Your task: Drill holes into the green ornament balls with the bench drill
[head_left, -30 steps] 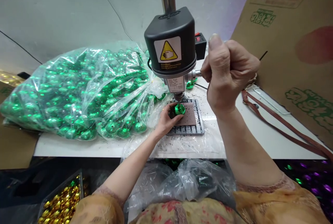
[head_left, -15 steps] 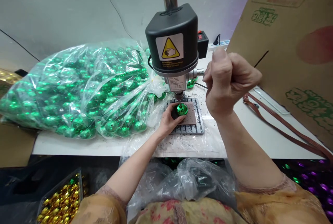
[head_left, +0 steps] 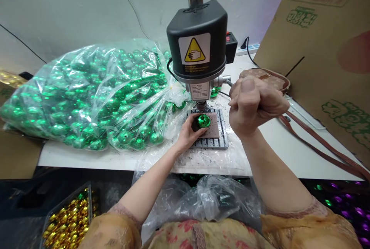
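My left hand [head_left: 189, 132] is closed around a shiny green faceted ball [head_left: 204, 120], with thumb and fingers at its sides. The ball rests on a brown pad [head_left: 214, 129] over the slotted metal base [head_left: 222, 141] of a small bench drill press [head_left: 197, 41]. A dark hole shows in the ball's top, just below the chuck [head_left: 201, 105]. My right hand [head_left: 254, 104] is a fist at the machine's right side, wrapped round its feed lever [head_left: 227, 78]; the fist hides most of the lever.
A large clear bag of green balls [head_left: 86, 95] fills the table's left. At right stand a cardboard box [head_left: 326, 48] and a brown strapped bag [head_left: 267, 77]. Dark shavings litter the base. Below are a bin of gold balls [head_left: 68, 218] and purple balls [head_left: 347, 212].
My right fist has come down with the lever, uncovering the brown bag behind it. My left hand still holds the green ball under the chuck. The view has shifted slightly.
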Action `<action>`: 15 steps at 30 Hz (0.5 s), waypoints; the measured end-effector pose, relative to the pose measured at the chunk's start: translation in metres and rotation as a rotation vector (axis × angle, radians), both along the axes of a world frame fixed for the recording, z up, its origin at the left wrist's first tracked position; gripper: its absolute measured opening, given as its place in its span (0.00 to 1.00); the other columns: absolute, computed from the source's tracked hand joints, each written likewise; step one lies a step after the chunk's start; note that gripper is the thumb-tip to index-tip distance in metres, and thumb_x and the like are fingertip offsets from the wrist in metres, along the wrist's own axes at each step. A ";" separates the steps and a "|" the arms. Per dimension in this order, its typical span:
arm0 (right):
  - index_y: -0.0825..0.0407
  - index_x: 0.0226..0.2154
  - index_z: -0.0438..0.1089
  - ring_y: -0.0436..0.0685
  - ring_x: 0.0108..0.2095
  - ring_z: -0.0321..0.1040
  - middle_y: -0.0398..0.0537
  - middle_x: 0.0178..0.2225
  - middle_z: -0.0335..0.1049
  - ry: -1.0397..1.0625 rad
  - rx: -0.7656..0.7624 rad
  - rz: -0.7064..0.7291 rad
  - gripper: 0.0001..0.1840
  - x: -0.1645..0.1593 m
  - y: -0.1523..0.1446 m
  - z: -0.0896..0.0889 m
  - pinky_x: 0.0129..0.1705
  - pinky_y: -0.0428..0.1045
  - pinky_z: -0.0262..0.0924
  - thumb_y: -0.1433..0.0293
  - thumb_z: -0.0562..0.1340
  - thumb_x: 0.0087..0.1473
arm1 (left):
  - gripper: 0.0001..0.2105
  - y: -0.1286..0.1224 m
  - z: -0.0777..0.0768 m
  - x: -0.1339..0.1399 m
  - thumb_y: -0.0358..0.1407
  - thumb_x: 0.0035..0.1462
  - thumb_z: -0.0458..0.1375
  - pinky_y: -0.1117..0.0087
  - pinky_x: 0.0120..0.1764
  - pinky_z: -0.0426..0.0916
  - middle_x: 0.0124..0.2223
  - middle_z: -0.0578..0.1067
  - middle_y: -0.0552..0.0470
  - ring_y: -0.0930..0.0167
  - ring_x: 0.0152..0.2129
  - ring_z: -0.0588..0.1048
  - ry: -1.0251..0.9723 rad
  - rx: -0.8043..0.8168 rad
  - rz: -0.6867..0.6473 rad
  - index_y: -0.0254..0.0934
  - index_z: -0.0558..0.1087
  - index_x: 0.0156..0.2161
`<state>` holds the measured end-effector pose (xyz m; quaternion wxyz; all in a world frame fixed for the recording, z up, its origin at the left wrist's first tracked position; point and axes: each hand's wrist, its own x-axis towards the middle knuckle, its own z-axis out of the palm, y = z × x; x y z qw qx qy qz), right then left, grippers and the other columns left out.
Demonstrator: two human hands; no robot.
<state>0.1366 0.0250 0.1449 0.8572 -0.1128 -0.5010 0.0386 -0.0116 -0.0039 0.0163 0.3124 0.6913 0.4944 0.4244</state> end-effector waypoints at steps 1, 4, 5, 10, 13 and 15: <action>0.54 0.14 0.42 0.42 0.13 0.43 0.35 0.12 0.43 -0.008 0.011 0.004 0.29 0.000 0.000 0.000 0.18 0.47 0.36 0.71 0.60 0.57 | 0.25 0.000 0.000 0.000 0.40 0.53 0.67 0.59 0.52 0.69 0.51 0.76 0.46 0.62 0.49 0.74 -0.002 -0.001 -0.003 0.39 0.67 0.55; 0.54 0.14 0.42 0.42 0.13 0.44 0.35 0.12 0.44 -0.016 0.047 -0.006 0.29 0.002 -0.001 -0.001 0.17 0.46 0.37 0.71 0.59 0.57 | 0.25 0.000 0.000 0.000 0.40 0.53 0.67 0.59 0.52 0.69 0.50 0.76 0.46 0.62 0.49 0.74 -0.003 0.003 -0.002 0.39 0.67 0.54; 0.54 0.14 0.42 0.42 0.13 0.44 0.35 0.12 0.45 -0.017 0.059 -0.010 0.29 0.002 -0.001 -0.002 0.16 0.46 0.37 0.71 0.59 0.57 | 0.25 0.000 0.000 0.000 0.40 0.53 0.67 0.59 0.52 0.69 0.50 0.76 0.46 0.62 0.49 0.74 -0.002 0.004 0.000 0.39 0.67 0.54; 0.53 0.13 0.44 0.42 0.12 0.43 0.35 0.11 0.44 -0.007 0.090 -0.035 0.29 0.001 0.002 -0.008 0.16 0.46 0.37 0.71 0.61 0.56 | 0.25 -0.001 0.002 0.001 0.39 0.53 0.67 0.60 0.52 0.69 0.51 0.76 0.46 0.62 0.49 0.74 -0.001 -0.006 0.009 0.39 0.67 0.54; 0.53 0.12 0.45 0.43 0.12 0.44 0.36 0.11 0.44 -0.027 0.103 -0.054 0.28 0.002 0.002 -0.011 0.16 0.47 0.39 0.70 0.60 0.56 | 0.25 -0.001 0.001 0.001 0.40 0.53 0.67 0.60 0.52 0.68 0.51 0.75 0.46 0.62 0.50 0.74 -0.006 0.003 0.004 0.38 0.67 0.54; 0.53 0.12 0.46 0.43 0.12 0.45 0.36 0.11 0.45 -0.049 0.106 -0.055 0.28 0.003 0.001 -0.012 0.16 0.47 0.40 0.70 0.61 0.55 | 0.24 -0.001 0.001 0.001 0.40 0.53 0.66 0.60 0.52 0.69 0.51 0.75 0.46 0.62 0.50 0.74 -0.009 0.011 0.003 0.39 0.67 0.54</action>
